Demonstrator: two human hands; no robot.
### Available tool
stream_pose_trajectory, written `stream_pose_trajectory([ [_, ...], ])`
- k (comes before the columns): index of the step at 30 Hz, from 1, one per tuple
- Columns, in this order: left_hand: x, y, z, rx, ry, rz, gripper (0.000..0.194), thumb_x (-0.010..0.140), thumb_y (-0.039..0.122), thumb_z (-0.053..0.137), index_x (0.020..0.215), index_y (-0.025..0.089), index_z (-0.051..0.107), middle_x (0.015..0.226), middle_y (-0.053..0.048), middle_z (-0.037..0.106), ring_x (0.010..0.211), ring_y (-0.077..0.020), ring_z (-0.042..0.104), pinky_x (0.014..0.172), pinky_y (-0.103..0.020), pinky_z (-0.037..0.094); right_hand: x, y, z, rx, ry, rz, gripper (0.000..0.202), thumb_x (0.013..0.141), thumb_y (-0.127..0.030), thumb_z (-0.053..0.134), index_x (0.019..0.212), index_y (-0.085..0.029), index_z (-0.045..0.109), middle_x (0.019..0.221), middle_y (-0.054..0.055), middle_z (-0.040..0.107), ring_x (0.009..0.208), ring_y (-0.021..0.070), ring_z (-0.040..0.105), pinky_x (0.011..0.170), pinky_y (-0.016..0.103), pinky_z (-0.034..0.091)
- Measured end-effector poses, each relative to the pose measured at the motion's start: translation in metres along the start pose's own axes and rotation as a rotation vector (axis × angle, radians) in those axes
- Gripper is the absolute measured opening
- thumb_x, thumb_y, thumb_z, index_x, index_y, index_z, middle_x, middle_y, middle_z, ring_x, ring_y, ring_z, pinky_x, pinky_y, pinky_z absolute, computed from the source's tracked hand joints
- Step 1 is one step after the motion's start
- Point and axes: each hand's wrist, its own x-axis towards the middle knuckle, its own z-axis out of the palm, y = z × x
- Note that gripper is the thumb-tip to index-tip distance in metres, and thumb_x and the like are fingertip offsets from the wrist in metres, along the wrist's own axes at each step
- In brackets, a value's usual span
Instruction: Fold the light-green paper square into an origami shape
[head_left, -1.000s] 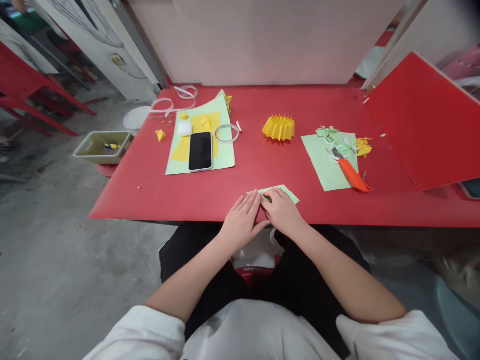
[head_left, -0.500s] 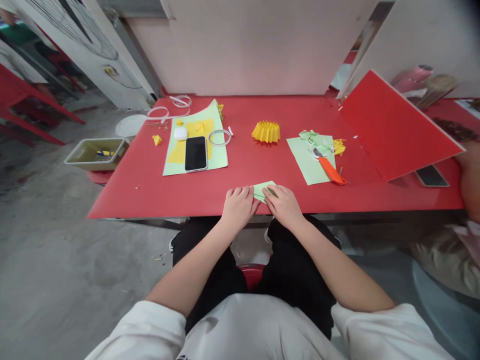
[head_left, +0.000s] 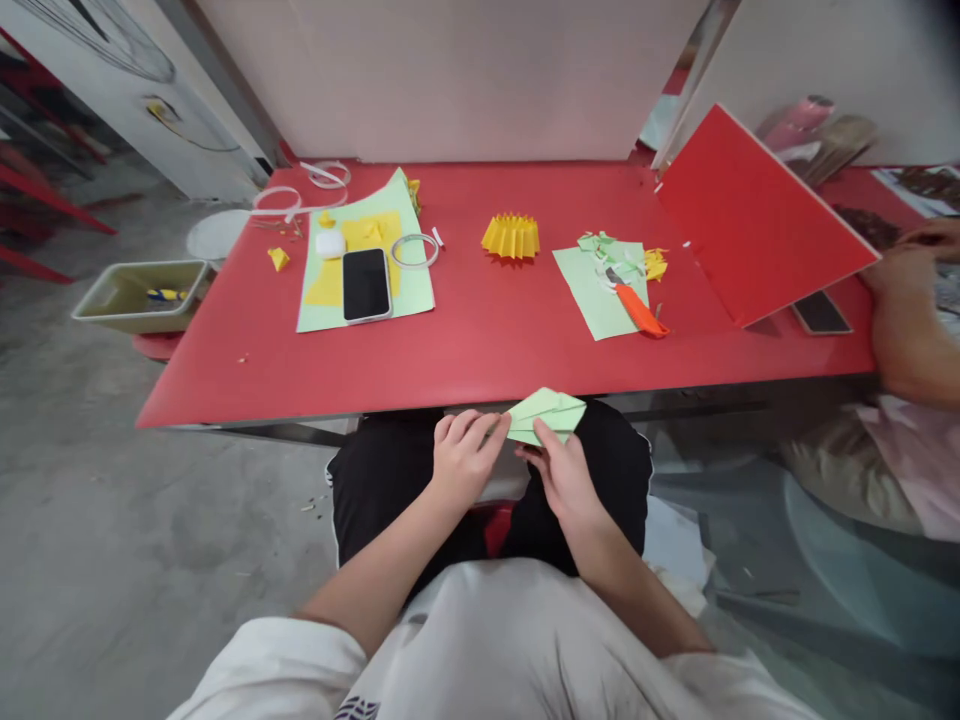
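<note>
A folded light green paper (head_left: 546,412) is held up over my lap, just off the near edge of the red table (head_left: 450,360). My left hand (head_left: 466,452) pinches its left tip. From below and the right, my right hand (head_left: 559,468) grips it, with a finger lying across its face. A pleated yellow paper piece (head_left: 511,237) stands mid-table. To its right, an orange cutter (head_left: 640,310) lies on a green sheet (head_left: 596,305) with green paper scraps (head_left: 600,243).
At left are a phone (head_left: 367,285), a white case (head_left: 330,243), a tape ring (head_left: 415,251) and green and yellow sheets. A red board (head_left: 757,220) leans at right, near another person's arm (head_left: 907,320). A bin (head_left: 142,297) stands beyond the left edge.
Both hands have drawn the folded green paper off the tabletop and lifted it over my lap, showing more of it. The view has shifted. The other person's arm shows more at right.
</note>
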Motion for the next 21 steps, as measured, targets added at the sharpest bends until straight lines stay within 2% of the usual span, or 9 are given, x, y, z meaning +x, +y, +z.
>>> stream_pose_trajectory([
  [2, -0.002, 0.009, -0.016, -0.107, 0.056, -0.086, 0.028, 0.084, 0.026, 0.055, 0.110, 0.027, 0.064, 0.110, -0.008, 0.066, 0.104, -0.0235, 0.058, 0.087, -0.040, 0.041, -0.001, -0.012, 0.001, 0.016, -0.015, -0.072, 0.027, 0.065, -0.030, 0.074, 0.087, -0.017, 0.066, 0.086, 0.004, 0.071, 0.071, 0.0176, 0.065, 0.067, 0.032, 0.054],
  [5, 0.002, 0.016, -0.045, -0.518, -0.021, -0.296, 0.059, 0.081, 0.042, 0.057, 0.134, 0.019, 0.043, 0.137, -0.017, 0.045, 0.121, -0.0296, 0.047, 0.095, -0.045, 0.042, -0.010, -0.029, -0.003, -0.040, -0.093, -0.155, 0.024, 0.065, -0.028, 0.074, 0.086, -0.017, 0.069, 0.087, 0.004, 0.071, 0.081, 0.0207, 0.066, 0.078, 0.036, 0.052],
  [6, 0.005, 0.018, -0.055, -0.710, -0.055, -0.388, 0.060, 0.085, 0.041, 0.052, 0.138, 0.018, 0.035, 0.136, -0.016, 0.047, 0.118, -0.0270, 0.051, 0.093, -0.042, 0.045, -0.015, -0.034, -0.004, -0.069, -0.125, -0.171, 0.024, 0.064, -0.028, 0.075, 0.086, -0.018, 0.069, 0.086, 0.004, 0.072, 0.082, 0.0211, 0.066, 0.080, 0.037, 0.051],
  [7, 0.010, 0.019, -0.063, -0.898, -0.106, -0.487, 0.056, 0.088, 0.039, 0.047, 0.138, 0.019, 0.035, 0.126, -0.014, 0.056, 0.108, -0.0234, 0.059, 0.088, -0.038, 0.049, -0.019, -0.038, -0.005, -0.101, -0.158, -0.183, 0.023, 0.064, -0.027, 0.075, 0.085, -0.019, 0.070, 0.086, 0.004, 0.072, 0.083, 0.0214, 0.066, 0.080, 0.037, 0.051],
  [9, 0.018, 0.022, -0.076, -1.114, -0.252, -0.646, 0.039, 0.087, 0.037, 0.050, 0.120, 0.018, 0.058, 0.093, -0.007, 0.072, 0.080, -0.0178, 0.068, 0.072, -0.030, 0.055, -0.025, -0.043, -0.004, -0.155, -0.217, -0.198, 0.020, 0.065, -0.028, 0.075, 0.083, -0.020, 0.070, 0.084, 0.004, 0.072, 0.081, 0.0220, 0.066, 0.077, 0.038, 0.052],
  [10, 0.023, 0.025, -0.080, -1.149, -0.321, -0.696, 0.030, 0.084, 0.036, 0.055, 0.106, 0.017, 0.066, 0.077, -0.004, 0.072, 0.067, -0.0154, 0.068, 0.065, -0.026, 0.055, -0.027, -0.044, -0.002, -0.171, -0.236, -0.206, 0.019, 0.065, -0.028, 0.075, 0.082, -0.021, 0.071, 0.083, 0.003, 0.072, 0.080, 0.0221, 0.066, 0.075, 0.039, 0.052],
  [12, 0.029, 0.030, -0.086, -1.162, -0.321, -0.780, 0.022, 0.082, 0.034, 0.058, 0.088, 0.017, 0.071, 0.060, 0.000, 0.069, 0.054, -0.0124, 0.065, 0.053, -0.021, 0.053, -0.030, -0.046, 0.001, -0.172, -0.267, -0.222, 0.018, 0.064, -0.030, 0.075, 0.080, -0.022, 0.071, 0.081, 0.003, 0.072, 0.077, 0.0226, 0.067, 0.072, 0.039, 0.053],
  [16, 0.032, 0.038, -0.091, -1.040, -0.230, -0.764, 0.017, 0.081, 0.030, 0.060, 0.080, 0.018, 0.072, 0.056, 0.002, 0.067, 0.049, -0.0091, 0.061, 0.049, -0.017, 0.050, -0.036, -0.048, 0.009, -0.080, -0.330, -0.210, 0.027, 0.058, -0.032, 0.078, 0.081, -0.022, 0.069, 0.079, 0.002, 0.072, 0.076, 0.0225, 0.067, 0.072, 0.039, 0.054],
  [21, 0.033, 0.045, -0.096, -0.904, -0.212, -0.661, 0.013, 0.079, 0.025, 0.060, 0.078, 0.019, 0.072, 0.055, 0.004, 0.067, 0.050, -0.0081, 0.061, 0.050, -0.015, 0.048, -0.052, -0.055, 0.023, -0.015, -0.129, -0.170, 0.018, 0.061, -0.025, 0.076, 0.075, -0.020, 0.066, 0.073, -0.001, 0.069, 0.071, 0.0173, 0.065, 0.073, 0.035, 0.054],
])
